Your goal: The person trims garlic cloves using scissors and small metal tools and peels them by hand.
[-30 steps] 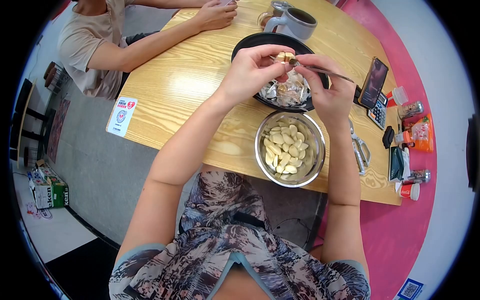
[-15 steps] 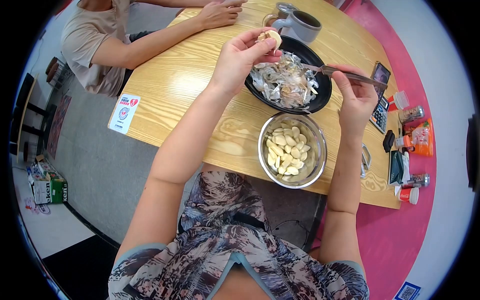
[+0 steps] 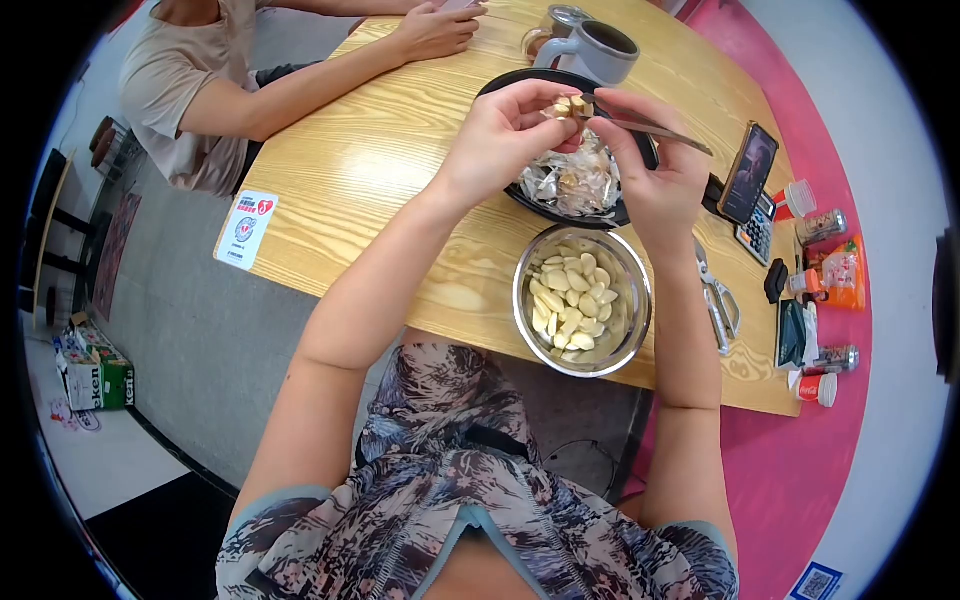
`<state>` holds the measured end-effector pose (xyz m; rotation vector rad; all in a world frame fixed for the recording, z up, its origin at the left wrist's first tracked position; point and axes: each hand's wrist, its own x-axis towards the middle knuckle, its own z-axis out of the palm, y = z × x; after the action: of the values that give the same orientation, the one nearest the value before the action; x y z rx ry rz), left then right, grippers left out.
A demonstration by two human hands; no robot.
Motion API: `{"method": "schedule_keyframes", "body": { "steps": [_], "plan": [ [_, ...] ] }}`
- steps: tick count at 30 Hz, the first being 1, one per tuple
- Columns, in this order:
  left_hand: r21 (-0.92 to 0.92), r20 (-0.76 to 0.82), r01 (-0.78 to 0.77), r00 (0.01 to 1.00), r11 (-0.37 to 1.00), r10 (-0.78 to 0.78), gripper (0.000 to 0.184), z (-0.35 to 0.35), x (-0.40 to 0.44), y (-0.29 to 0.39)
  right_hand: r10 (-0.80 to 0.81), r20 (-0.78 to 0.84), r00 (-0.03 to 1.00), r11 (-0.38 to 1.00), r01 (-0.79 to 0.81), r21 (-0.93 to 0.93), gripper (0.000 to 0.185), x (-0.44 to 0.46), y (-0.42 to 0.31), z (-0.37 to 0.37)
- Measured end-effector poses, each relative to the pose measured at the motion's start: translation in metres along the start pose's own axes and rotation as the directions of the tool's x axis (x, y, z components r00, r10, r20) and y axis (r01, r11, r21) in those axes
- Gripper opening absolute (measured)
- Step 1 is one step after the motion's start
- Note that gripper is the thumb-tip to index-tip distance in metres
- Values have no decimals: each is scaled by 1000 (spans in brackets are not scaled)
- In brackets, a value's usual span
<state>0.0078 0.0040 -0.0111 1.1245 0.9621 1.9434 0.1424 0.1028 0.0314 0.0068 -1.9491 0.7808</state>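
Going from the left, we find first the hand of another person [image 3: 440, 33], resting over the desk [image 3: 370, 190] and well apart from the work. Next is the left hand [image 3: 500, 142], whose grip pinches a garlic piece [image 3: 571, 106] between thumb and fingers, above the black bowl [image 3: 530, 75] where loose peels [image 3: 575, 185] lie. In the view of half a second ago this piece shows us its pale, broad face; now it is held lower and a divided side is visible. Nearer to the body stands the steel bowl [image 3: 632, 318] with peeled cloves [image 3: 572, 300], and we notice no change in it. Farther right, the right hand [image 3: 662, 172] has a small knife [image 3: 655, 130] pinched in its grip. Half a second ago the knife is apart from the piece; now its tip is at the piece, seemingly touching. We judge that both hands are again working together on this one piece, which is not finished. The scissors [image 3: 722, 312] and the phone [image 3: 749, 178] are less covered now.
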Motion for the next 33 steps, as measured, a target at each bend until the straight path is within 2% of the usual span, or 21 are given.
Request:
{"method": "schedule_keyframes", "body": {
  "steps": [5,7,11,13,15,16,17,18,20,25,31,33],
  "plan": [
    [35,-12,-38,999,999,38,31,1,-1,0,-135,12,991,973,135,-186,18,0,-3,5],
    [62,-17,-41,999,997,42,31,2,-1,-2,-269,64,961,924,276,-264,17,0,1,5],
    [18,-26,-67,997,998,68,30,1,0,-5,-256,84,963,936,269,-228,16,-5,-7,3],
    [13,-39,-64,997,998,65,31,1,-1,-2,-116,2,993,987,115,-114,16,-7,-10,1],
    [-18,13,23,1000,1000,-23,35,0,-1,2,-56,-5,998,996,56,-76,14,-9,-8,-2],
    [-19,14,23,1000,1000,-23,35,0,-1,4,22,-1,1000,1000,-22,13,14,-10,-8,-3],
    [-103,47,89,995,991,-84,37,0,-1,5,100,9,995,990,-101,101,14,-10,-7,-5],
    [-184,85,156,986,970,-143,39,-1,-1,5,102,8,995,990,-102,99,14,-11,-8,-7],
    [-224,111,168,983,960,-146,38,-3,-1,5,257,36,966,945,-259,198,15,-12,-9,-10],
    [-315,194,203,970,927,-147,36,-7,1,1,322,47,946,914,-323,245,16,-13,-7,-14],
    [-319,92,216,976,923,-197,31,-7,3,-1,346,79,935,896,-354,269,16,-17,-9,-19],
    [-301,4,145,988,942,-151,30,-9,4,-2,355,87,931,887,-364,284,16,-18,-12,-22]
  ]
}}
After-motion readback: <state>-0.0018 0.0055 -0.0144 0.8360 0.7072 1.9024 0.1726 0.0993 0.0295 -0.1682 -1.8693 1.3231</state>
